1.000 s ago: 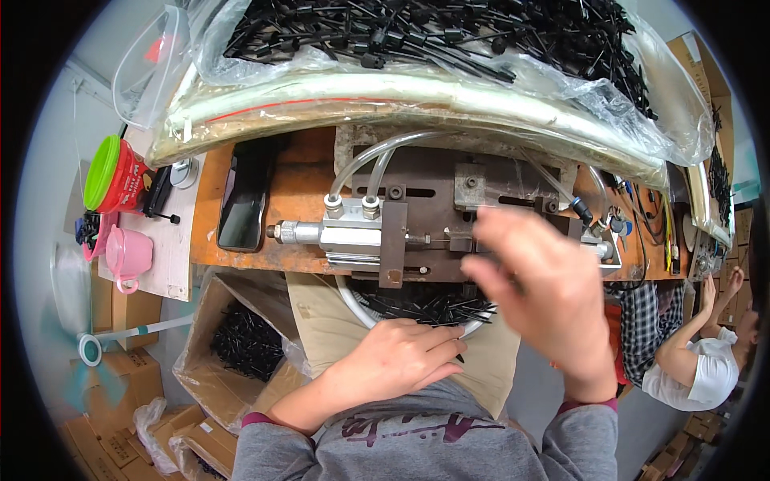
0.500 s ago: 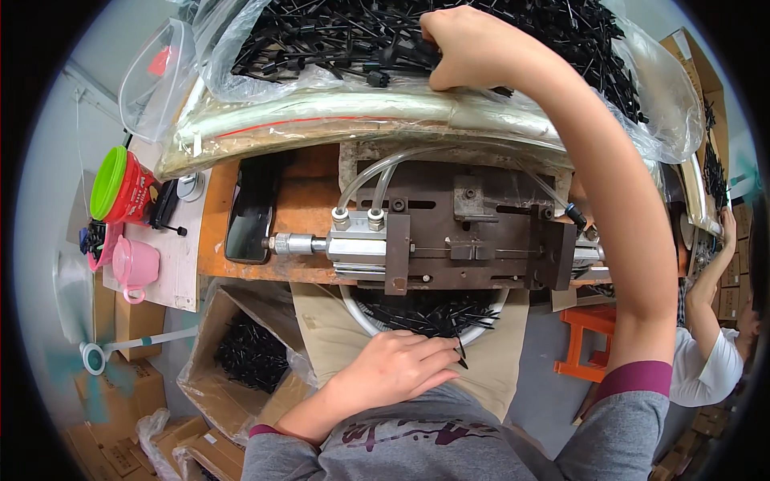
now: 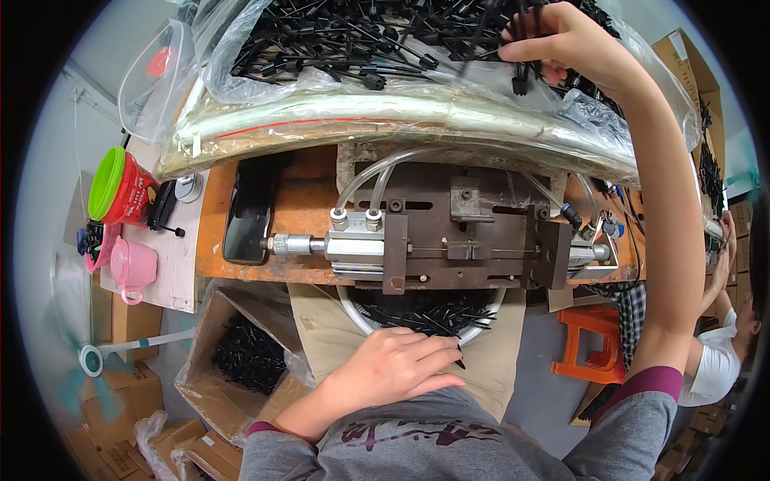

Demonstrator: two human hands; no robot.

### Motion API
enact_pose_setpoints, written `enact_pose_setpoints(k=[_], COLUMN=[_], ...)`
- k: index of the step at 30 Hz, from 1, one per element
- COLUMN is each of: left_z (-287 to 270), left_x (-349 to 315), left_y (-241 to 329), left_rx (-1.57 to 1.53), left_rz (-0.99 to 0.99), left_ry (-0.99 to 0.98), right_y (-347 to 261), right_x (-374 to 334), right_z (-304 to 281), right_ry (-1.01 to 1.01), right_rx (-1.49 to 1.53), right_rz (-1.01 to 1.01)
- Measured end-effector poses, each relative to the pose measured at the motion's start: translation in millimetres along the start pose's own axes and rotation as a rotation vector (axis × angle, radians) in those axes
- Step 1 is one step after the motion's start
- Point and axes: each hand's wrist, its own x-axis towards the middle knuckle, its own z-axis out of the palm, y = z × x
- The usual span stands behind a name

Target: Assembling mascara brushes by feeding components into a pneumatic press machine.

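My right hand (image 3: 565, 44) is raised over the far pile of thin black plastic stems with knobbed ends (image 3: 353, 44). Its fingers are closed around several of these black stems (image 3: 521, 76), which hang down between thumb and fingers. My left hand (image 3: 405, 365) lies flat at my lap, fingers extended, against the near rim of a white round basin (image 3: 353, 313). More black stems (image 3: 425, 311) fill that basin. One dark piece sticks out by the left fingertips; the hand does not visibly grip it.
Between my hands stands a brown metal fixture (image 3: 465, 228) with silver cylinders and clear hoses. A black phone (image 3: 250, 212) lies to its left. A carton (image 3: 241, 353) of black parts sits lower left. Right are an orange stool (image 3: 588, 345) and another person (image 3: 714, 365).
My right hand has moved right across the pile and lifted, with several black stems now in its fingers. Clear plastic shows where it was. My left hand stays nearly still.
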Motion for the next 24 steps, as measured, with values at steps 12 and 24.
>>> enact_pose_setpoints(k=[12,24], left_z=[-7,-29], left_x=[21,38], left_y=[7,5], left_rx=[0.047,0.061], left_rz=[0.042,-0.038], left_ry=[0.042,0.614], right_y=[57,23], right_x=[20,-87], right_z=[13,62], right_ry=[0.189,-0.051], right_rx=[0.054,0.880], right_rz=[-0.254,-0.132])
